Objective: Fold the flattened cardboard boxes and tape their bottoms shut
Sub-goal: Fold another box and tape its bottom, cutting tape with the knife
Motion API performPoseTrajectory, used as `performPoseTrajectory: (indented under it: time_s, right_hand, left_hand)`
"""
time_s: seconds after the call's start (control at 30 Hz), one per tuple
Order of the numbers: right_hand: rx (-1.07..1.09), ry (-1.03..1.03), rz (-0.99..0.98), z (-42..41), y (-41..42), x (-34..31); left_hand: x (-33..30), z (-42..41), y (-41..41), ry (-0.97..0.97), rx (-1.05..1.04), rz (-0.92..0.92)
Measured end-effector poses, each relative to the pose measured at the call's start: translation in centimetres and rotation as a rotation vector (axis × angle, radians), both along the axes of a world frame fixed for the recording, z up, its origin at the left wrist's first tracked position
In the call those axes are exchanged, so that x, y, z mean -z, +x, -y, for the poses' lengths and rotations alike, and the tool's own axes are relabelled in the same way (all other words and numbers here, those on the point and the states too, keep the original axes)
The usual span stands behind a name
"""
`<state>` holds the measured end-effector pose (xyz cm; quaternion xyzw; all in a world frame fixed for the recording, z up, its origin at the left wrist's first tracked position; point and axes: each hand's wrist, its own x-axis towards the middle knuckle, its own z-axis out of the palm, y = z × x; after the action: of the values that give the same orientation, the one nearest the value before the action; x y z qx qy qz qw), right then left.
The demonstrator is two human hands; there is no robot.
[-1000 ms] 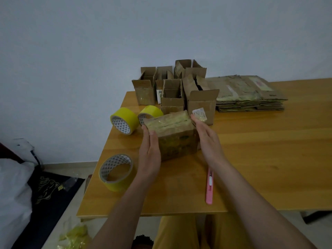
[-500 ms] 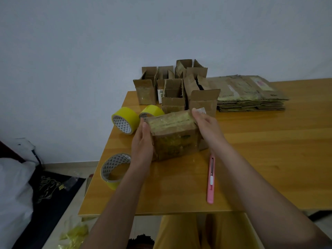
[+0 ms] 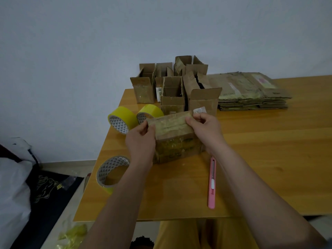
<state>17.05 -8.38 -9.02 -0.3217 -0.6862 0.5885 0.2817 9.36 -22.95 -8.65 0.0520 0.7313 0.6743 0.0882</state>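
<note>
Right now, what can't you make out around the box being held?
Head view only:
- Box underside: faces the table, hidden.
- Its end faces: covered by the left hand and right hand.
- Whether the top seam is fully taped: blurred.
- White label behind: print too small.
- Flattened stack count: edges blur together.

a: the tape rolls [image 3: 122,119] are bright yellow, with a white-and-dark triangle pattern inside each core.
b: and the folded boxes [image 3: 172,90]?
a: dull brown, some with yellowish tape patches. the knife [image 3: 212,182] is pink, the surface [image 3: 269,150] honey-orange wood grain, the wall [image 3: 89,51] pale grey-blue.
</note>
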Motion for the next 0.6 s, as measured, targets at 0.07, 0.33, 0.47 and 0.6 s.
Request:
performPoseTrajectory:
  time_s: [0.07,0.33,0.47,0.6]
  right_hand:
    - [-0.016,0.014,-0.004,0.0,0.2,0.1]
    - [-0.054,-0.172,-0.06,0.4,1.6,-1.0]
    - [-0.091,-0.26,-0.249,0.9,2.9,-1.1]
    - [-0.139,-0.337,-0.369,1.5,3.8,-0.5]
  left_hand:
    - [0.1,-0.1,0.5,-0.003,0.035,-0.009]
    - [-2.3,1.2,0.9,0.239,0.074,0.181]
    - [-3.5,1.9,2.5,0.273,0.022,0.003]
    - [-3.2,2.6,3.1,0.311,0.017,-0.031]
